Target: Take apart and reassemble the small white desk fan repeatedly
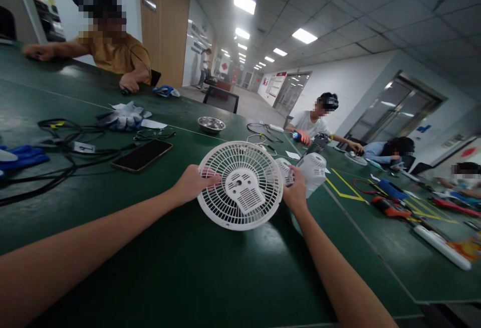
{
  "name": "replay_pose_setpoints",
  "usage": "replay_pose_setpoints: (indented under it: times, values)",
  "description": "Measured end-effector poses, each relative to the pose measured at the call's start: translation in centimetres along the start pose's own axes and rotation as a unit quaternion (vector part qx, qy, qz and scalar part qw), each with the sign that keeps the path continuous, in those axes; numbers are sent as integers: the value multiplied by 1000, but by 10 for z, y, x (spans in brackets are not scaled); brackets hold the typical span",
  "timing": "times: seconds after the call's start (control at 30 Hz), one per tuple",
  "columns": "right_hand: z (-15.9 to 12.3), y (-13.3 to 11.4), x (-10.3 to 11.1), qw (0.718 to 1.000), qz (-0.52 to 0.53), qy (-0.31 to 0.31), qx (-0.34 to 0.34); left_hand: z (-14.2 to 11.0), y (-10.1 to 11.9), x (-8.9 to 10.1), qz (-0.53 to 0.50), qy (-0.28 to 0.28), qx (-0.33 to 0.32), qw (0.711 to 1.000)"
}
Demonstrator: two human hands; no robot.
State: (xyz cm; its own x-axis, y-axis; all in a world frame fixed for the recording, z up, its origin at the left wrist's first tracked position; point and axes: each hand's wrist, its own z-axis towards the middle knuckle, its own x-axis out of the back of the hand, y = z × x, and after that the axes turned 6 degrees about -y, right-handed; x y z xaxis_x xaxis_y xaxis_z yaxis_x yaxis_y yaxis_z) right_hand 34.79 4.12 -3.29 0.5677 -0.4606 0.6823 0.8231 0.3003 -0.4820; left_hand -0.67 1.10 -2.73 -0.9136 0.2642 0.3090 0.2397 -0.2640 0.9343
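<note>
A round white fan grille (246,192) is held up in front of me, tilted toward my view, with a vented plate at its middle. My left hand (196,183) grips its left rim, the thumb lying over the bars. At the right rim is my right hand (296,190), its fingers closed around the edge and partly hidden. Just beyond that hand stands a white plastic fan body (314,170). A vented white part shows between the grille and the body; whether it joins either one I cannot tell.
On the green table (210,273) lie a phone (143,155), black cables (71,142) and work gloves (126,117). A metal bowl (211,125) stands behind the grille. Tools, including an orange-and-black one (391,208), lie at right. Co-workers sit across (112,54) and at right (310,120).
</note>
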Motion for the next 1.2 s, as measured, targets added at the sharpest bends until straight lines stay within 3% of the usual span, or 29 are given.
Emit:
replay_pose_setpoints:
  times: [0.1,0.23,0.3,0.43,0.57,0.7,0.8,1.07,1.2]
  values:
    - [1,9,-4,997,-76,0,-16,8,-9,2,-10,28,47,998]
    - [2,11,-9,995,-94,-10,-28,14,-17,8,-36,30,73,996]
    - [4,8,-4,995,-98,27,5,15,-19,11,-46,27,80,995]
    - [12,6,20,974,-128,179,49,16,-22,14,-41,18,83,996]
    - [18,24,34,952,-141,266,-61,17,-24,15,-27,15,78,996]
    - [20,57,29,951,-14,201,-233,18,-24,14,-26,18,84,996]
    - [18,73,21,941,33,160,-297,17,-23,14,-27,12,87,996]
    - [22,69,23,930,13,214,-298,17,-25,16,-38,-5,80,996]
    - [28,48,34,931,33,286,-223,17,-24,16,-36,1,80,996]
